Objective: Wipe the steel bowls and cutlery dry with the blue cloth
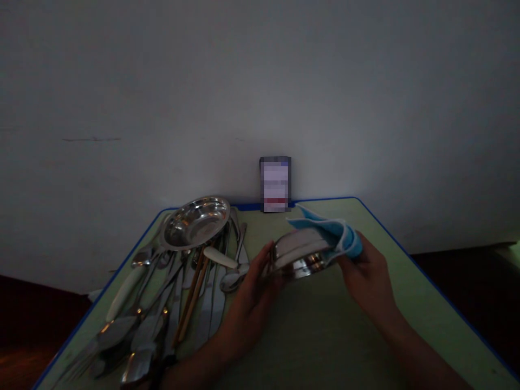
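My left hand [254,292] grips the left rim of a shiny steel plate [300,254], held tilted just above the green table [317,336]. Over the plate's right rim lies a folded blue cloth [333,233], pressed there by my right hand [365,276], whose fingers are closed on it. Both hands are near the table's middle.
A second steel plate [197,222] rests at the back left on a heap of cutlery [162,309]: spoons, knives and white-handled pieces, covering the table's left side. A small blurred box [275,184] stands against the white wall. The table has a blue edge [426,281].
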`<state>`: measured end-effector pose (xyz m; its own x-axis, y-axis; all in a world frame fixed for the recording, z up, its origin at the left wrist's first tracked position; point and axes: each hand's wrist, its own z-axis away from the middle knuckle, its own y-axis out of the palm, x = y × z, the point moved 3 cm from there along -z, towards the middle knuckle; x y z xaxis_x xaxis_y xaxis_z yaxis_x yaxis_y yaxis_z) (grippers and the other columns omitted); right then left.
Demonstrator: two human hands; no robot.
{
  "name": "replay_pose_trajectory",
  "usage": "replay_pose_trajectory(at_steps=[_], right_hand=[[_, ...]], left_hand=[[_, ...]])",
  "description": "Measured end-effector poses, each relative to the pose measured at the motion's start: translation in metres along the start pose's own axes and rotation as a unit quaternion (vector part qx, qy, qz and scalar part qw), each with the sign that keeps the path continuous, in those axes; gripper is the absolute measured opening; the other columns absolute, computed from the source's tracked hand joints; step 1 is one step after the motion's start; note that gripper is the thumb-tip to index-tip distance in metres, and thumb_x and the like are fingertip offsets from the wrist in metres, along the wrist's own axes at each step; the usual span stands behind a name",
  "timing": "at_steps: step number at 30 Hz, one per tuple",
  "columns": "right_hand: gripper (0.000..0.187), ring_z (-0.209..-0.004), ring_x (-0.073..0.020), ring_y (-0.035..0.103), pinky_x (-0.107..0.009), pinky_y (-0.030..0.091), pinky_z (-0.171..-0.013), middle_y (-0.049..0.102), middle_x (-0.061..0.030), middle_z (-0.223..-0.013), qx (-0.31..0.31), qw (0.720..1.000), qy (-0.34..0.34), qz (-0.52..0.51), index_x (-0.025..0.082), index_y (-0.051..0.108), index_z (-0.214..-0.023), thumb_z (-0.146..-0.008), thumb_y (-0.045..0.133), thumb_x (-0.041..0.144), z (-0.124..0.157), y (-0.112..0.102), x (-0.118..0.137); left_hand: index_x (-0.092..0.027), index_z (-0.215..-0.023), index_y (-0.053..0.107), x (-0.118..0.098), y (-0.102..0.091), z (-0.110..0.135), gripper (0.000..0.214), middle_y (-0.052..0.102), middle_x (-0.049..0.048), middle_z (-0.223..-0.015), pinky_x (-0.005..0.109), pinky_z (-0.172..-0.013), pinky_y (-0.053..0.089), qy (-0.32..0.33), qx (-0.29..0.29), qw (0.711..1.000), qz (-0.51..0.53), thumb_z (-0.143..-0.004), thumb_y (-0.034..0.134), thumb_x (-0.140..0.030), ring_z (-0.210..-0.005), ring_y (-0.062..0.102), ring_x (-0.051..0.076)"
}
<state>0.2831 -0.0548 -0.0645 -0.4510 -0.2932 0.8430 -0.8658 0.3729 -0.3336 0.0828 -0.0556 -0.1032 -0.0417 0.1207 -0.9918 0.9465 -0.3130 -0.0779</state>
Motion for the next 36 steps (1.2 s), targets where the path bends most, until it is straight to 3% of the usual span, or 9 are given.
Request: replay_pose_trajectory(at_steps=[7, 10, 15, 18, 23, 27, 31, 33, 36], right_hand=[[0.044, -0.109, -0.0219, 0.054, -0.036, 0.044, -0.089, 0.059, -0.0025, -0.120, 0.066, 0.983, -0.172, 0.004, 0.026, 0.058, -0.110, -0.072, 0.051, 0.007, 0.012, -0.002, 0.012], [0.044, -0.101, -0.0214, 0.058, -0.034, 0.045, -0.085, 0.062, -0.0032, -0.114, 0.060, 0.985, -0.149, 0.059, 0.025, 0.056, -0.112, -0.072, 0.052, 0.009, 0.012, 0.000, 0.013], [0.016, -0.063, -0.0158, 0.058, -0.026, 0.045, -0.057, 0.065, -0.0010, -0.075, 0.064, 0.993, 0.008, 0.097, 0.019, 0.057, -0.093, -0.082, 0.050, 0.030, 0.006, 0.013, 0.002], [0.019, -0.059, -0.0150, 0.055, -0.026, 0.043, -0.054, 0.061, -0.0006, -0.067, 0.076, 0.992, 0.045, 0.086, 0.018, 0.055, -0.084, -0.083, 0.049, 0.036, 0.004, 0.018, -0.003], [0.017, -0.066, -0.0164, 0.059, -0.027, 0.046, -0.059, 0.065, -0.0025, -0.078, 0.050, 0.994, 0.005, 0.096, 0.019, 0.057, -0.095, -0.082, 0.050, 0.028, 0.002, 0.006, 0.000], [0.035, -0.095, -0.0217, 0.061, -0.034, 0.047, -0.081, 0.064, -0.0072, -0.107, 0.017, 0.985, -0.123, 0.119, 0.020, 0.053, -0.111, -0.076, 0.049, 0.014, 0.004, -0.003, 0.007], [0.050, -0.114, -0.0220, 0.052, -0.038, 0.041, -0.095, 0.057, -0.0054, -0.122, 0.055, 0.971, -0.208, 0.103, 0.024, 0.048, -0.119, -0.073, 0.047, 0.006, 0.008, -0.001, 0.011], [0.049, -0.112, -0.0219, 0.052, -0.037, 0.042, -0.093, 0.057, -0.0056, -0.121, 0.057, 0.970, -0.206, 0.112, 0.024, 0.048, -0.119, -0.074, 0.048, 0.007, 0.009, 0.001, 0.012], [0.032, -0.091, -0.0199, 0.061, -0.032, 0.048, -0.078, 0.064, -0.0057, -0.103, 0.060, 0.985, -0.112, 0.116, 0.021, 0.051, -0.112, -0.080, 0.050, 0.017, 0.007, 0.007, 0.009]], left_hand=[[-0.030, -0.130, 0.038, -0.002, -0.002, 0.000, 0.070, 0.049, 0.0053, -0.133, 0.039, -0.097, 0.042, -0.028, 0.026, 0.998, 0.043, -0.068, 0.067, -0.015, -0.119, 0.048, 0.027], [-0.027, -0.123, 0.048, 0.001, -0.006, -0.001, 0.054, 0.055, 0.0055, -0.126, 0.041, -0.098, 0.040, -0.015, -0.021, 1.000, -0.001, -0.072, 0.064, -0.019, -0.116, 0.050, 0.027], [-0.023, -0.115, 0.056, 0.016, -0.006, 0.000, 0.038, 0.067, 0.0055, -0.106, 0.042, -0.089, 0.047, -0.149, -0.066, 0.984, 0.069, -0.082, 0.051, -0.042, -0.105, 0.058, 0.026], [-0.024, -0.111, 0.059, 0.012, -0.004, 0.001, 0.040, 0.068, 0.0046, -0.105, 0.043, -0.087, 0.048, -0.180, -0.090, 0.975, 0.088, -0.079, 0.055, -0.047, -0.107, 0.057, 0.027], [-0.023, -0.113, 0.059, -0.004, 0.000, -0.002, 0.039, 0.066, 0.0049, -0.110, 0.040, -0.091, 0.046, -0.116, -0.042, 0.990, 0.073, -0.078, 0.058, -0.040, -0.104, 0.058, 0.026], [-0.026, -0.123, 0.050, -0.004, -0.002, -0.003, 0.044, 0.058, 0.0044, -0.123, 0.039, -0.095, 0.042, -0.086, -0.035, 0.993, 0.067, -0.080, 0.055, -0.032, -0.111, 0.054, 0.025], [-0.027, -0.124, 0.050, 0.003, -0.008, -0.002, 0.046, 0.056, 0.0026, -0.125, 0.037, -0.099, 0.039, -0.064, -0.042, 0.997, 0.009, -0.078, 0.056, -0.024, -0.113, 0.052, 0.023], [-0.025, -0.122, 0.051, 0.007, -0.009, -0.002, 0.044, 0.059, 0.0043, -0.122, 0.038, -0.095, 0.042, -0.076, -0.046, 0.996, 0.016, -0.078, 0.056, -0.026, -0.109, 0.055, 0.024], [-0.021, -0.114, 0.057, 0.015, -0.006, -0.003, 0.038, 0.065, 0.0063, -0.109, 0.039, -0.087, 0.048, -0.147, -0.077, 0.981, 0.098, -0.079, 0.056, -0.036, -0.098, 0.061, 0.024]])
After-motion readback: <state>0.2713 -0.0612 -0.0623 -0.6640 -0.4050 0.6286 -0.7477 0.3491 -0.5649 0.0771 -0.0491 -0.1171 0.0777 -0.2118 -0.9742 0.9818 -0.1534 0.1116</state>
